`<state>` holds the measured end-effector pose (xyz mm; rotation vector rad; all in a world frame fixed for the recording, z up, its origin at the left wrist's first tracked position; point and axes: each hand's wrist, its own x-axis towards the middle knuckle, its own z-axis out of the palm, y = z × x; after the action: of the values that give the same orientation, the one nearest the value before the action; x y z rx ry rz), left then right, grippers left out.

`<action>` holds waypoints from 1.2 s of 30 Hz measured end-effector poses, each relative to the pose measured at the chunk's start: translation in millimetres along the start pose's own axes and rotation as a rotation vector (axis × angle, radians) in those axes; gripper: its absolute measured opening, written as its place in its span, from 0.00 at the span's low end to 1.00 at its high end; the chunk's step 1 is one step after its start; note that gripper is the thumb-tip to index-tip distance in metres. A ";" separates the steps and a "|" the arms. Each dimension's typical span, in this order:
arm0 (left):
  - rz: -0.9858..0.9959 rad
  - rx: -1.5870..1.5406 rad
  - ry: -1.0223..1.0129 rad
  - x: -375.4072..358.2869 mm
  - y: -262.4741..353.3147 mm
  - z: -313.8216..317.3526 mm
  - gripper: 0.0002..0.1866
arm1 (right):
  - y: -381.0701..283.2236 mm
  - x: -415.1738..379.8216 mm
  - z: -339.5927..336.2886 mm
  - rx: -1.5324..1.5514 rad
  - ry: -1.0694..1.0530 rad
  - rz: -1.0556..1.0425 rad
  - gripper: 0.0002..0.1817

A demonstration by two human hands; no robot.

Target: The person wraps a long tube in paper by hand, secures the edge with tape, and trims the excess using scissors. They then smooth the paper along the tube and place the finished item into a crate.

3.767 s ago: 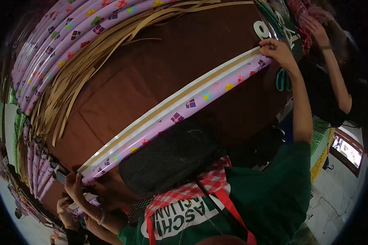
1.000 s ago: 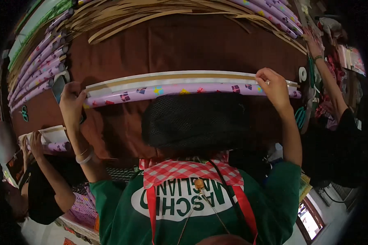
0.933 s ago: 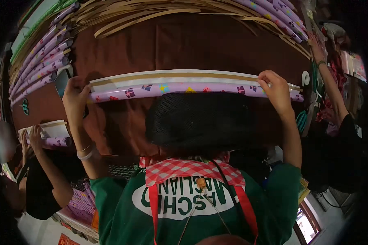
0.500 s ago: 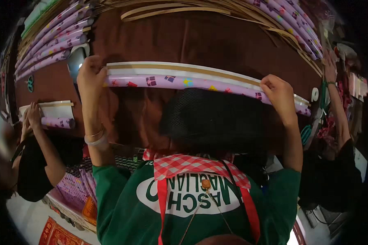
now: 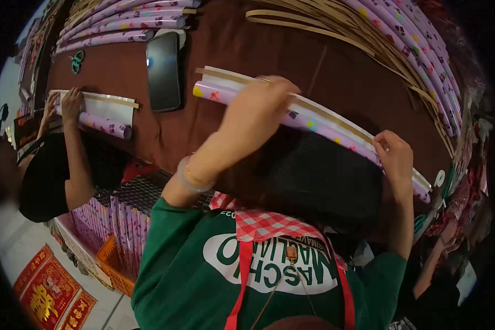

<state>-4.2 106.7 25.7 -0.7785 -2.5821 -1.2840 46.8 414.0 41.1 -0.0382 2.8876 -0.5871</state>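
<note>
The roll of wrapping paper (image 5: 335,132) lies slantwise across the brown desk (image 5: 291,55), its long axis running from the upper middle of the frame down to the right edge. It is lilac with small gift-box prints, and a white flap with a tan strip runs along its far side. Both my hands sit on it, straight ahead of me. My left hand (image 5: 256,107) presses down on the roll near its upper-left end, fingers curled over the top; my right hand (image 5: 393,157) grips it toward the lower-right end, fingers closed round the edge. The left is the nearer to the free end, which pokes out just past it.

A phone (image 5: 164,70) lies just beside that end, screen dark, well clear of my fingers. Finished rolls (image 5: 126,22) are stacked at the upper left, and loose tan strips (image 5: 335,22) fan across the top. At the left, another person's hands (image 5: 66,102) work a shorter roll (image 5: 105,125).

White lettering on my green shirt (image 5: 269,264) shows upside down; I can make out something like "MAGLIANO", not surely. The red posters (image 5: 49,289) at lower left carry gold characters that I cannot read.
</note>
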 end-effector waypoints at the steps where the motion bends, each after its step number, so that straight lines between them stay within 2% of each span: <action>1: -0.002 -0.040 -0.107 -2.2 8.9 9.3 0.09 | -2.7 0.3 0.9 0.006 -0.006 -0.021 0.03; 2: 0.056 -0.028 -0.209 3.1 17.3 16.7 0.08 | -5.7 0.9 1.4 0.028 -0.006 -0.020 0.03; 4: 0.122 -0.061 -0.226 5.0 19.7 38.7 0.09 | -6.8 3.2 4.3 0.036 0.003 -0.027 0.03; 5: 0.114 -0.049 -0.218 6.1 20.0 45.5 0.09 | -7.9 5.0 4.5 0.040 -0.001 -0.042 0.03; 8: 0.114 -0.042 -0.379 9.9 21.9 52.3 0.13 | -13.5 8.9 2.8 0.031 -0.044 -0.043 0.03; 11: 0.169 0.017 -0.440 9.9 17.2 58.8 0.14 | -15.9 9.1 2.4 0.060 -0.060 -0.029 0.03; 15: 0.179 -0.046 -0.414 9.4 18.9 54.7 0.13 | -9.4 8.0 7.9 0.059 -0.006 -0.056 0.03; 19: 0.101 -0.016 -0.427 11.7 14.2 43.8 0.12 | -13.4 6.7 4.2 0.026 -0.011 -0.004 0.02; 20: 0.022 -0.021 -0.494 14.9 13.8 36.1 0.11 | -12.0 6.9 4.1 0.053 -0.027 -0.014 0.02; 22: -0.049 -0.035 -0.472 17.2 12.0 25.0 0.11 | -10.9 6.6 3.7 0.061 -0.026 -0.004 0.03; 24: 0.005 -0.039 -0.440 14.3 2.8 17.9 0.11 | -6.5 6.0 6.4 0.066 -0.024 -0.028 0.03; 27: -0.067 0.035 -0.402 12.8 -6.6 5.5 0.10 | -4.3 6.0 7.5 0.074 -0.033 -0.038 0.03; 29: -0.149 0.044 -0.240 9.5 -5.9 -6.7 0.09 | -6.7 5.3 6.7 0.065 -0.022 -0.034 0.03; 31: -0.158 0.070 -0.207 0.8 -7.9 -17.5 0.07 | -6.5 4.7 5.6 0.061 -0.013 -0.041 0.03; 33: -0.181 0.265 -0.049 -9.7 -4.8 -27.8 0.07 | -7.8 3.3 6.6 0.048 -0.007 -0.036 0.03; 35: -0.216 0.376 -0.053 -19.8 -0.7 -36.7 0.08 | -7.5 0.9 4.3 0.141 -0.013 -0.017 0.02; 36: -0.162 0.393 -0.007 -25.8 -2.5 -37.3 0.09 | -6.0 -0.6 2.0 0.228 -0.020 0.008 0.02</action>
<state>13.2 66.5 37.9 -0.5093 -2.8186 -0.7624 47.7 407.7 41.8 0.0004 2.7805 -0.9036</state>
